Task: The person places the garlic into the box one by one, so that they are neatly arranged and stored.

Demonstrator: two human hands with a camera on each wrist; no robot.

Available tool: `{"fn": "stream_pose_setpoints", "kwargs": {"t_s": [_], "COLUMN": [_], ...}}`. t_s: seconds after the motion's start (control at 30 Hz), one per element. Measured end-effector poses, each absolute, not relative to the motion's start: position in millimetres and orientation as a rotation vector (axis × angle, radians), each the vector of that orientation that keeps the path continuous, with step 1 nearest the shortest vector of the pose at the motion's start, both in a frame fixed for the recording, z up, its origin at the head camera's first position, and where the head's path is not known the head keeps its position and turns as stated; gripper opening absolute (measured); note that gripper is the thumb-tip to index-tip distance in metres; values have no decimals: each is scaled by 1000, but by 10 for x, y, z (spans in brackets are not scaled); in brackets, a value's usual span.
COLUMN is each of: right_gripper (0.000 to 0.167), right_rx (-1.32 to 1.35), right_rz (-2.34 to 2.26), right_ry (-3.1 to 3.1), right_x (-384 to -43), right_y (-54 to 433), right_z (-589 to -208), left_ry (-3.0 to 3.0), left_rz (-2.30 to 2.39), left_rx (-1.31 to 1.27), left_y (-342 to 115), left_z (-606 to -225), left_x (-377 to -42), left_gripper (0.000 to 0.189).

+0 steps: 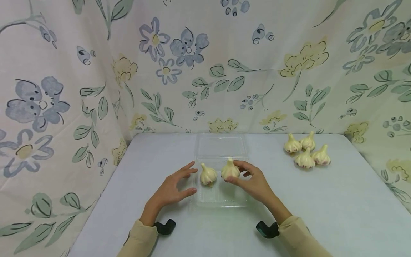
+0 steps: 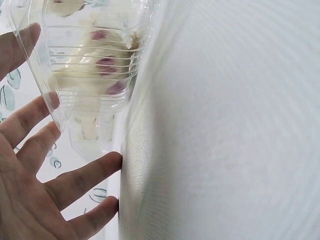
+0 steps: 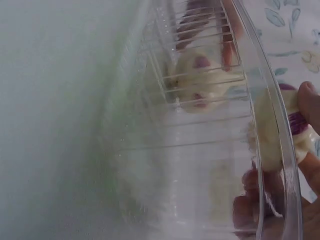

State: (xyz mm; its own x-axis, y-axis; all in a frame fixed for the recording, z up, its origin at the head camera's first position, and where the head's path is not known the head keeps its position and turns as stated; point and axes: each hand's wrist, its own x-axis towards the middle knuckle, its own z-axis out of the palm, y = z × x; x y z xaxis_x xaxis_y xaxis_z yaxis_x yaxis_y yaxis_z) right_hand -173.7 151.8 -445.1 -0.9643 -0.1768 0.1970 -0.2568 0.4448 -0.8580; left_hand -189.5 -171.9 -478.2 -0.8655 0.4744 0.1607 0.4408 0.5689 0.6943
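Observation:
A clear plastic clamshell box (image 1: 205,197) lies on the table with its lid (image 1: 221,147) folded back. Inside, at the left, sits one garlic bulb (image 1: 208,175), its purple-marked base showing through the ribbed wall in the left wrist view. My right hand (image 1: 253,182) pinches a second garlic bulb (image 1: 230,170) between thumb and fingers, at the level of the box's rim in the right wrist view. My left hand (image 1: 173,187) holds nothing; its spread fingers (image 2: 37,112) reach to the box's left edge, with lower fingertips at the tabletop.
Several more garlic bulbs (image 1: 306,151) stand grouped at the back right of the white table (image 1: 321,207). A floral curtain (image 1: 221,71) hangs behind the table and along its sides. Dark wrist-worn devices (image 1: 268,230) sit at both cuffs.

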Motion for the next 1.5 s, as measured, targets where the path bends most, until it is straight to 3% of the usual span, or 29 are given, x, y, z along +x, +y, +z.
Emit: {"fn": "stream_pose_setpoints", "kwargs": {"t_s": [1.5], "right_gripper": [51], "right_rx": [984], "right_rz": [1423], "right_ry": [-2892], "right_x": [-1783], "right_y": [1180], "right_z": [-4604], "left_ry": [2741], "left_rz": [1212], "left_rx": [802], "left_y": [-1724], "left_z": [-4775], "left_x": [-1889], "left_gripper": [63]}}
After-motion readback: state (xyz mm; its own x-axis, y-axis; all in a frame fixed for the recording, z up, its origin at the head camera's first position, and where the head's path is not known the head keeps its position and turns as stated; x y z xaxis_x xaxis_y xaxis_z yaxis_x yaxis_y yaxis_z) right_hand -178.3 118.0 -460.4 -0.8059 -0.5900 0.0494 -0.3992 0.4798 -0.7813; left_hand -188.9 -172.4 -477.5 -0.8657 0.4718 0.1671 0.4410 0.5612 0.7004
